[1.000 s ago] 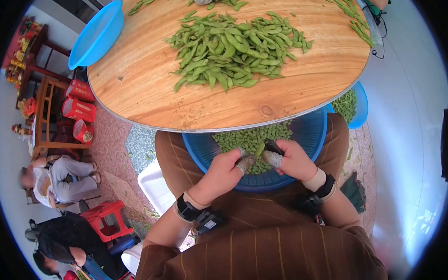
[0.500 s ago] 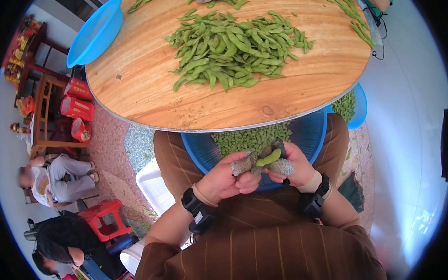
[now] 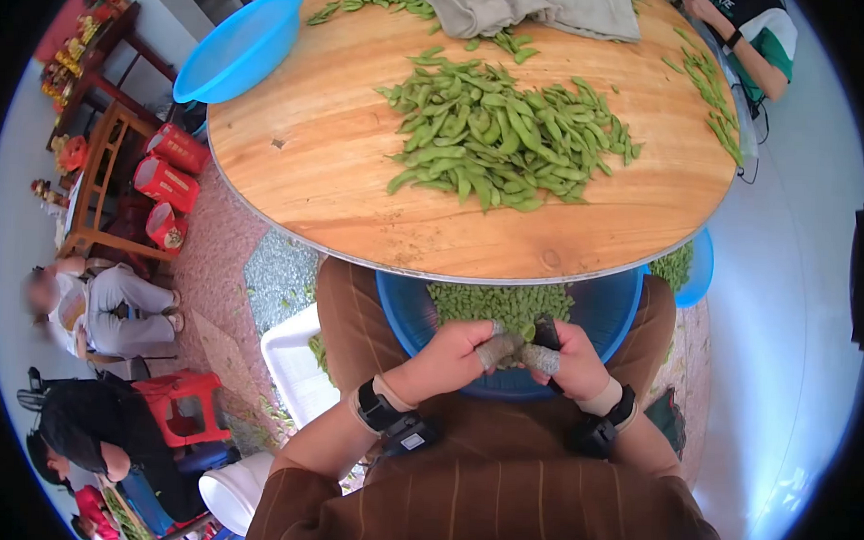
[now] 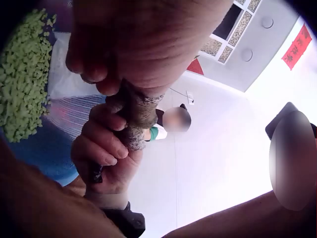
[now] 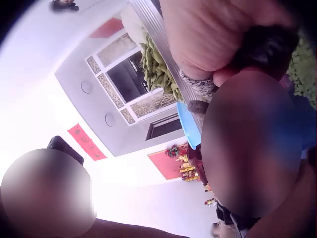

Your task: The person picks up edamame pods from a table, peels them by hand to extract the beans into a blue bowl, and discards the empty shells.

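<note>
In the head view my left hand and right hand meet over a blue basin in my lap. Between their wrapped fingertips shows a small green piece of a soybean pod, pinched from both sides; most of it is hidden. Grey wrapping covers the thumbs, and a black cover sits on a right finger. Shelled green beans lie in the basin below. The left wrist view has both hands with curled fingers, thumb tips together, beside the beans.
A wooden table in front bears a heap of soybean pods, a grey cloth and a light blue basin. Another basin stands at right, a white container at left. Other people sit around.
My hands have drawn together, and the pod that stood out plainly half a second ago is mostly covered. The head view has shifted, bringing in more cloth and another person's arm.
</note>
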### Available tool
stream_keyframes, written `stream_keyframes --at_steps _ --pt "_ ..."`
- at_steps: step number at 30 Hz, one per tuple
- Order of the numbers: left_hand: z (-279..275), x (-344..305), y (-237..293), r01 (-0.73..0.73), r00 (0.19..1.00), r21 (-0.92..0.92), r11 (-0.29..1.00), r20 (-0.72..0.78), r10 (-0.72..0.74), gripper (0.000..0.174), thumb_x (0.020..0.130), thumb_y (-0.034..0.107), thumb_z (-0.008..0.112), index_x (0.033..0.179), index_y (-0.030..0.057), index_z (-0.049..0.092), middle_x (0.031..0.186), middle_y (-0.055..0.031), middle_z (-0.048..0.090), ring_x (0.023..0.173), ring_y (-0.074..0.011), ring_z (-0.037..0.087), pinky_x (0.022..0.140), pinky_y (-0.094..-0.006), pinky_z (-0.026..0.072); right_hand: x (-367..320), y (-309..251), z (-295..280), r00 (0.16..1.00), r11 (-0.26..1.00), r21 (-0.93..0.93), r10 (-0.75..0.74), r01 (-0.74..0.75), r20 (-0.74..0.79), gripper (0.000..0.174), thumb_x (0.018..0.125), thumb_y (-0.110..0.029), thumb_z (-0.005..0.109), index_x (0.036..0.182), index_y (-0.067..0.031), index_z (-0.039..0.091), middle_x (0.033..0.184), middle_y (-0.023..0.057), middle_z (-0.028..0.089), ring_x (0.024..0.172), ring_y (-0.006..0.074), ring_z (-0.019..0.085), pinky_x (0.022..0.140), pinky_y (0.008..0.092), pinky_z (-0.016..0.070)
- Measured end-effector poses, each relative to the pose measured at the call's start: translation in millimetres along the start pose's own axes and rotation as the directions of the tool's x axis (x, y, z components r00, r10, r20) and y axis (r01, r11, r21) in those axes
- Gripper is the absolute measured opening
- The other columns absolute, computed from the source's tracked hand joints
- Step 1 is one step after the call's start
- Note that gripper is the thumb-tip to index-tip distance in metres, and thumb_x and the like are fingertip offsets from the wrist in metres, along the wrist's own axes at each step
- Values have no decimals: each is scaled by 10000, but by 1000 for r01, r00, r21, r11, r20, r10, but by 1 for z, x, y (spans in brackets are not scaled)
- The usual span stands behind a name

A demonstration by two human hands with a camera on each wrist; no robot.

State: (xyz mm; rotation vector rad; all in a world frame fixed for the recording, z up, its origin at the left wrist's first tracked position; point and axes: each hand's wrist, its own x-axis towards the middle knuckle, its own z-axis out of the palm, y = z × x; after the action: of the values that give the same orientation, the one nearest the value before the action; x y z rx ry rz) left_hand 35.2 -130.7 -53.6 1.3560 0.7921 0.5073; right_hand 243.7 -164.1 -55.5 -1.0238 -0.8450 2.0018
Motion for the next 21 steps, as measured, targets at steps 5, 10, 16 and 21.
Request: stream_keyframes --at_steps 5,10,16,21 --pt "6 3 -17 49 997 97 994 -58 -43 163 926 70 487 1024 44 614 723 -2 564 626 -77 510 557 -233 437 4 10 -5 858 468 -840 -514 275 -5 204 787 -168 708 810 -15 575 708 146 589 568 284 546 520 336 432" --pt "9 14 -26 -241 938 463 853 -115 327 246 833 -9 502 1054 21 606 844 -105 620 774 -249 601 700 -327 485 0 -6 2 856 336 -911 -516 240 36 246 744 -160 709 748 -11 514 667 181 512 636 381 533 557 406 439" --pt "-8 -7 -5 -126 958 475 871 -170 232 282 799 -15 526 1062 21 619 938 -144 650 887 -350 614 790 -357 491 -6 -50 16 865 228 -943 -492 242 103 242 746 -160 707 736 -18 512 680 179 525 645 380 546 559 416 443" --pt "-45 -61 10 38 823 510 859 -504 262 370 761 -60 465 1078 27 634 927 -112 657 872 -215 630 782 -306 491 23 -123 34 645 53 -963 -752 264 135 177 755 -142 685 816 -21 571 706 167 542 675 369 566 591 425 458"
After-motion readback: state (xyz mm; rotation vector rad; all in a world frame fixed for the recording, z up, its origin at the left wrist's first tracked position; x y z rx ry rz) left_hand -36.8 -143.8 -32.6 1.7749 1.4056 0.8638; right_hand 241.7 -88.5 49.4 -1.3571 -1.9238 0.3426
